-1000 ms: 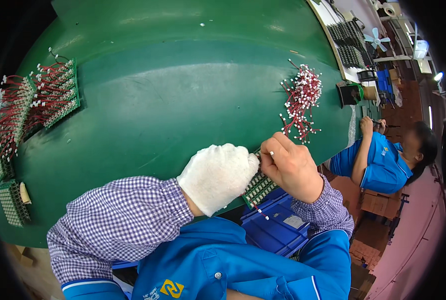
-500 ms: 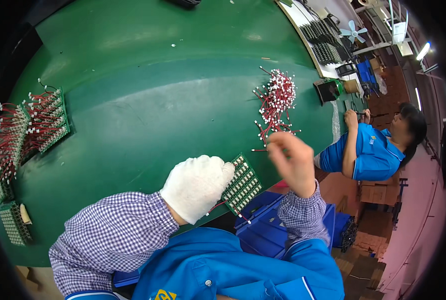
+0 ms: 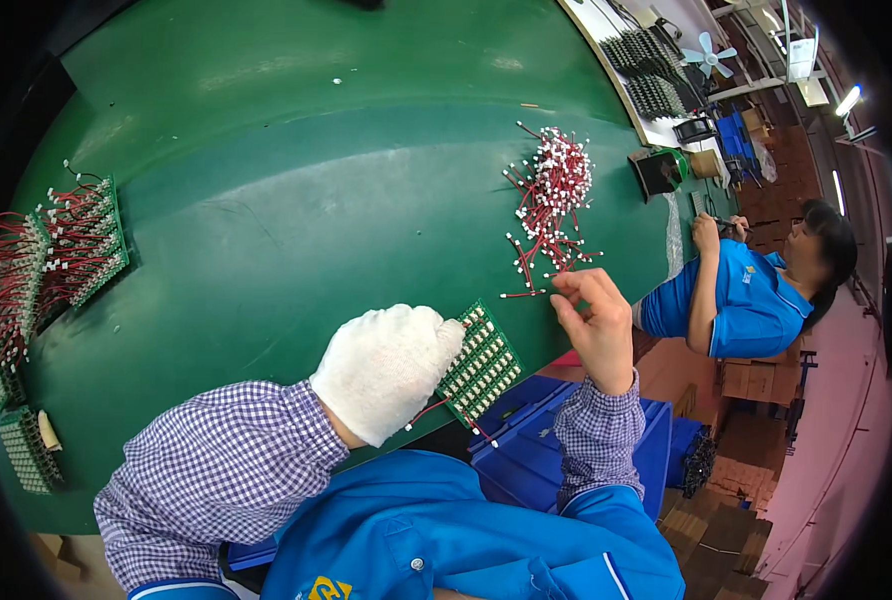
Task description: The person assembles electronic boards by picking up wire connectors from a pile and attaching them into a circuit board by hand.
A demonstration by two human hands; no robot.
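I'm watching the left hand (image 3: 388,372) gripping a circuit board (image 3: 486,368), the right hand (image 3: 602,325) hovering, fingers (image 3: 582,283) parted, by red cables (image 3: 556,178) right of it.

A broad green-topped workbench (image 3: 266,190) fills most of the view, its surface catching pale bands of reflected light. At the upper right it meets a white tabletop (image 3: 663,131), where a small fan (image 3: 707,56) with pale blue blades stands. Near the right rim glow a bright tube light (image 3: 848,101) and a slimmer light strip (image 3: 838,190). A pink wall (image 3: 816,490) curves down that side, beside brown cardboard boxes (image 3: 751,382) and flattened cardboard (image 3: 711,535).
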